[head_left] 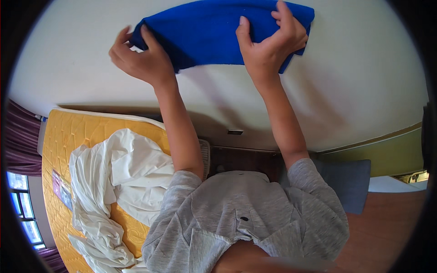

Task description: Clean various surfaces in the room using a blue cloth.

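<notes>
A blue cloth (pixel 205 34) is stretched sideways at the top of the view, in front of a white wall. Its left end is bunched between the thumb and fingers of my left hand (pixel 141 57). Toward its right end, my right hand (pixel 271 45) lies over the cloth with thumb and forefinger spread apart. Some right fingertips are hard to make out against the fabric. Both my arms reach up and away from me. The cloth's upper edge is partly cut off by the frame.
On the left, a yellow mattress (pixel 61 136) carries a crumpled white sheet (pixel 136 173). Purple curtains (pixel 22 136) and a window (pixel 22 204) are beyond it. A small dark wall plate (pixel 235 132) sits low on the wall (pixel 364 82). A grey panel (pixel 357 182) stands at right.
</notes>
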Available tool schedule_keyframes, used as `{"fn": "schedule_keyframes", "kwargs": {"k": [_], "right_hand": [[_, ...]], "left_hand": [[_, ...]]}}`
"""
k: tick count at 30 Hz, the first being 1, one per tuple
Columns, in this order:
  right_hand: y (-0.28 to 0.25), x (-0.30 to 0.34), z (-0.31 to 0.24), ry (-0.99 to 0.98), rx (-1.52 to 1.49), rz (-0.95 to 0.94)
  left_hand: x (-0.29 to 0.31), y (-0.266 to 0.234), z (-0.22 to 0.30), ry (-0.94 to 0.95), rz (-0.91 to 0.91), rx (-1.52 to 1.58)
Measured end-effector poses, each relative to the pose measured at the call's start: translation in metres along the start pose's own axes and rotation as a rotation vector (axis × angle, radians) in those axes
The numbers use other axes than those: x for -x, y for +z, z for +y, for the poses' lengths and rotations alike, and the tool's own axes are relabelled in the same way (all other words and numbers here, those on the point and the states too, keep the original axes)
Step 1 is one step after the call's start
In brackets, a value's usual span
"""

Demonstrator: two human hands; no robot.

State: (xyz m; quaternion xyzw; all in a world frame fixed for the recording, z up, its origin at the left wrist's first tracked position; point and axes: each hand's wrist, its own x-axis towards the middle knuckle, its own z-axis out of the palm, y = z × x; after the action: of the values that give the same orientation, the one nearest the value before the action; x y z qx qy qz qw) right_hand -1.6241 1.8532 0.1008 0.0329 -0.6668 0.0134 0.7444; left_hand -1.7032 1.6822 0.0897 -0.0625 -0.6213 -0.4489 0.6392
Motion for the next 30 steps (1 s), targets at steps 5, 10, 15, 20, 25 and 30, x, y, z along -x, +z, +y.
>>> {"fn": "schedule_keyframes", "kwargs": {"k": [5,10,15,20,25,30], "right_hand": [[0.008,0.021,0.023,-0.056,-0.073,0.141],[-0.02,0.009,0.033,-0.106,0.242,-0.082],[-0.052,0.006,0.099,-0.14,0.299,0.017],[-0.116,-0.003,0.173,-0.07,0.353,0.019],[-0.2,0.006,0.302,-0.071,0.385,0.044],[-0.29,0.002,0.414,-0.011,0.408,0.089]], "left_hand": [[0.015,0.025,-0.005,0.047,0.353,-0.184],[0.049,0.035,0.022,-0.016,-0.029,0.096],[0.093,0.038,0.097,0.177,-0.143,0.217],[0.137,0.043,0.169,0.328,-0.351,0.318],[0.196,0.054,0.269,0.393,-0.459,0.362],[0.264,0.066,0.389,0.548,-0.619,0.346]]}}
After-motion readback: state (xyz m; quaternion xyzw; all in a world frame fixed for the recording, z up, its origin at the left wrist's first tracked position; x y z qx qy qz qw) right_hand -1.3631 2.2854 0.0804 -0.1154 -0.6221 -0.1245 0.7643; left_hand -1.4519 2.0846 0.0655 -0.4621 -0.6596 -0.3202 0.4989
